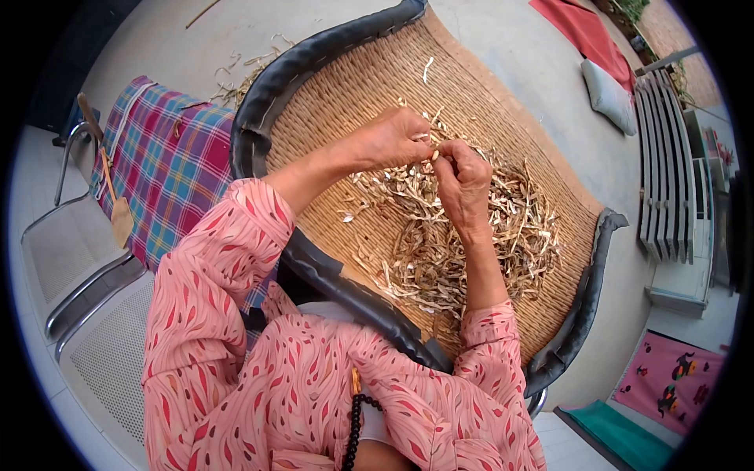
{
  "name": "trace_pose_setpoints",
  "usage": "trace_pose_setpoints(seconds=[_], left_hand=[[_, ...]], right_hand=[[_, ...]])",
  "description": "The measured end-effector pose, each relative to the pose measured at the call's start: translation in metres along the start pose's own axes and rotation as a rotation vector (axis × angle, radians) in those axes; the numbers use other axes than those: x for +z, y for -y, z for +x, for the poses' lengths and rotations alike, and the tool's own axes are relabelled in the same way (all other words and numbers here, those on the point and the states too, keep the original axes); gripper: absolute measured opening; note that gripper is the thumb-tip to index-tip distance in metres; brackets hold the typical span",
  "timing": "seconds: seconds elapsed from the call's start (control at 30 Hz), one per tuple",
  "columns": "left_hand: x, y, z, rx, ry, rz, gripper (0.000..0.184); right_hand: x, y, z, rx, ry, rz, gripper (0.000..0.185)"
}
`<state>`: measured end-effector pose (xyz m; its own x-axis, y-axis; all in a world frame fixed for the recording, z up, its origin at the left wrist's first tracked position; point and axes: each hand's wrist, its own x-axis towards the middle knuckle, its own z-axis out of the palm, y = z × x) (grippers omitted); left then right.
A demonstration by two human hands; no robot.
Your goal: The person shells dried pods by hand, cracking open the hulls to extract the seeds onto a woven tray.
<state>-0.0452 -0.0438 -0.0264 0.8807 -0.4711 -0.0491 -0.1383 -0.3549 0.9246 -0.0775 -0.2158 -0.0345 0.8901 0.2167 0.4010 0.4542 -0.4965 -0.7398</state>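
"Head view: what does the left hand (pixel 402 138) grasp?"
"It pinches a small pale piece (pixel 435 155), right at its fingertips."
"And the long axis?"
"Too small to tell. The right hand (pixel 463 182) pinches the same piece from the other side."
"Where is the heap of dry pods (pixel 428 255)?"
"On the woven tray (pixel 377 74), nearer the right hand."

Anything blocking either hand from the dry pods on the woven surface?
Nothing visible: the pods lie uncovered on the woven surface, and the left hand and right hand show in front of them, a small pale piece at their fingertips.
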Motion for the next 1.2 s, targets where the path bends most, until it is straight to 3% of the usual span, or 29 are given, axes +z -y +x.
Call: trace_pose_setpoints(seconds=[0.13, 0.23, 0.43, 0.53, 0.63, 0.73, 1.2], left_hand=[[-0.001, -0.005, -0.003, 0.016, 0.021, 0.049, 0.02], [-0.002, 0.001, -0.002, 0.074, 0.023, -0.016, 0.02], [-0.005, 0.001, -0.001, 0.066, 0.051, -0.108, 0.024], [-0.006, -0.009, -0.005, -0.011, 0.082, -0.221, 0.024], [-0.006, -0.01, -0.004, -0.075, 0.119, -0.347, 0.02], [-0.007, -0.012, -0.004, -0.129, 0.14, -0.372, 0.014], [-0.003, 0.0, -0.001, -0.186, 0.117, -0.372, 0.011]], right_hand=[[-0.002, 0.002, -0.001, 0.215, 0.059, 0.079, 0.007], [0.003, -0.004, -0.002, -0.028, -0.001, 0.017, 0.007], [0.003, 0.001, -0.001, -0.127, -0.012, 0.048, 0.008], [0.001, 0.001, -0.004, 0.047, 0.07, 0.177, 0.005], [0.003, 0.0, -0.007, 0.524, 0.117, 0.847, 0.006], [0.011, -0.014, -0.008, 0.715, 0.093, 1.177, 0.01], [0.02, -0.015, -0.013, 0.922, 0.085, 1.636, 0.009]])
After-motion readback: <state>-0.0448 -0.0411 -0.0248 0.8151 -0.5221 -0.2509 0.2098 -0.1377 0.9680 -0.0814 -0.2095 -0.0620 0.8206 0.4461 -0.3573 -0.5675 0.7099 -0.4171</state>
